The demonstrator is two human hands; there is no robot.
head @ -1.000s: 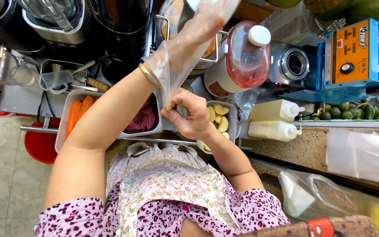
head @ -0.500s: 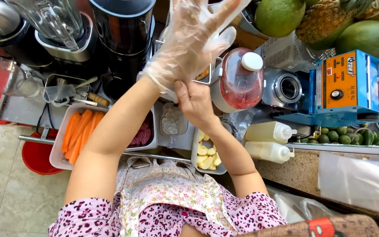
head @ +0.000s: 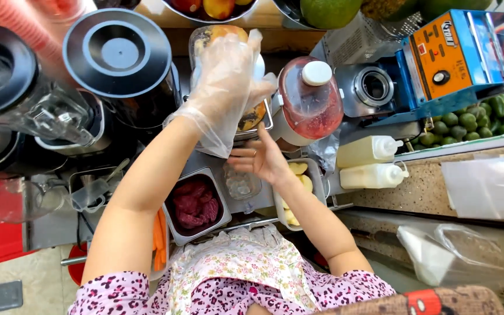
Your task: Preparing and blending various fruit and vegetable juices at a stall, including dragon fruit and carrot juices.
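My left hand (head: pixel 228 76) wears a loose clear plastic glove and is raised with its fingers spread. It hovers over a jar of yellow-orange contents (head: pixel 251 116) on a metal tray. My right hand (head: pixel 262 158) is bare, with fingers apart, just below the glove's cuff (head: pixel 214 140); I cannot tell if it touches the cuff. Under my hands sit a metal tub of dark red pieces (head: pixel 193 204), a small clear cup (head: pixel 241 184) and a tub of pale yellow pieces (head: pixel 300 175).
A jug of red juice (head: pixel 311 99) stands right of my hands, with two squeeze bottles (head: pixel 370 163) beyond it. A blue and orange sealing machine (head: pixel 438 55) and green fruits (head: pixel 473 119) are at the right. Blender jars (head: pixel 112 58) stand at the left, carrots (head: pixel 158 233) below.
My right hand has come down off the glove it was tugging at the left wrist. The gloved left hand now sits fully in the glove, lower and over the jar.
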